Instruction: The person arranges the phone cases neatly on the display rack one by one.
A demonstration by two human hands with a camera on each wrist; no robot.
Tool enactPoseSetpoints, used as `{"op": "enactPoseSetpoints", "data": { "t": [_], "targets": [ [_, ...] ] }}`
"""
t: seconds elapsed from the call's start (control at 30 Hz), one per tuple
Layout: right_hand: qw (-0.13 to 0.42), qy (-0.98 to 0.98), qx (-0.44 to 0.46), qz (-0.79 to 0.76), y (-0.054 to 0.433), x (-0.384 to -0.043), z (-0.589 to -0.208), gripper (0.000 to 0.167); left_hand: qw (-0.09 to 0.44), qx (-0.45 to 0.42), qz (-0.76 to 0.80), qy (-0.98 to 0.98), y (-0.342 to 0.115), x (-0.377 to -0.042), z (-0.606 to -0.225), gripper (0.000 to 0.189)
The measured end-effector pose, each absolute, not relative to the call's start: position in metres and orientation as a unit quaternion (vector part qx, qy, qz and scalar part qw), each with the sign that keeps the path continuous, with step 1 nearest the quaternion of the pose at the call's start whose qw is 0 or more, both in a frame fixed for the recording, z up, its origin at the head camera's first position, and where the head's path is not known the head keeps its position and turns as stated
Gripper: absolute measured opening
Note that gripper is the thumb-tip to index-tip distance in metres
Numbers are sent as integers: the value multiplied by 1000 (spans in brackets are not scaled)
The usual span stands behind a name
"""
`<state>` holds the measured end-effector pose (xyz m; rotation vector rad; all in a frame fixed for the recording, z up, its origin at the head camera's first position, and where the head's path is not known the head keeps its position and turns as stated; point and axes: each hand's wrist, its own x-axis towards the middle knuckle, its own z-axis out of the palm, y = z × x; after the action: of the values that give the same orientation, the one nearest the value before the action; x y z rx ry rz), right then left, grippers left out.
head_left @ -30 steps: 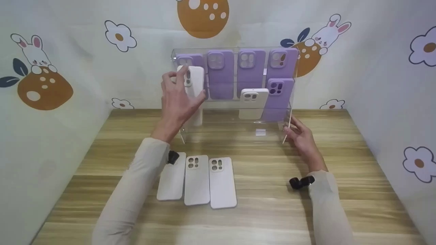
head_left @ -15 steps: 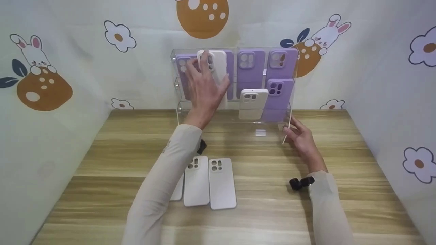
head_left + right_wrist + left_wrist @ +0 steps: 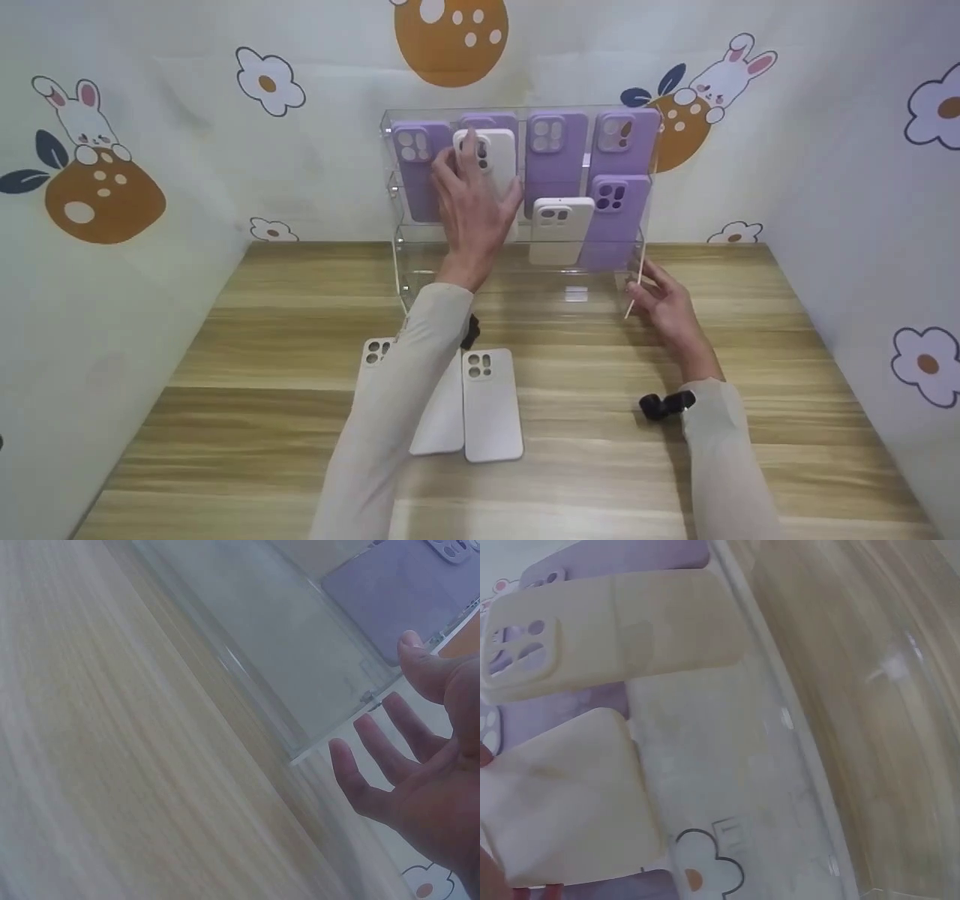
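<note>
My left hand (image 3: 476, 210) grips a white phone case (image 3: 496, 161) by its edges, in front of the second purple phone case (image 3: 506, 121) on the top tier of a clear acrylic display rack (image 3: 517, 281). Part of the white case's back shows in the left wrist view. My right hand (image 3: 670, 307) holds the rack's right side edge, thumb at the front and fingers along the outer side. On the middle tier stand another white phone case (image 3: 562, 232) and a purple phone case (image 3: 619, 225).
Three white phone cases lie side by side on the wooden table, the rightmost case (image 3: 493, 412) fully visible and the others partly behind my left sleeve (image 3: 397, 397). More purple cases fill the top tier. A patterned cloth wall (image 3: 322, 172) stands close behind the rack.
My left hand has carried the white phone case rightward from the first purple case to the second, lowering it slightly in the last half second. The right hand stays at the rack's side.
</note>
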<state>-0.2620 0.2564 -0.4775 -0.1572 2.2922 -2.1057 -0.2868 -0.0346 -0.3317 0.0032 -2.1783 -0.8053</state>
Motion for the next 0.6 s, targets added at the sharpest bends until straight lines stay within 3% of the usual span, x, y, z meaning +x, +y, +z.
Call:
{"op": "enactPoseSetpoints", "data": {
  "t": [0.6],
  "targets": [
    [12, 727, -39, -685, 259, -261, -478, 64, 404, -11, -332, -852, -33, -287, -370, 83]
  ]
}}
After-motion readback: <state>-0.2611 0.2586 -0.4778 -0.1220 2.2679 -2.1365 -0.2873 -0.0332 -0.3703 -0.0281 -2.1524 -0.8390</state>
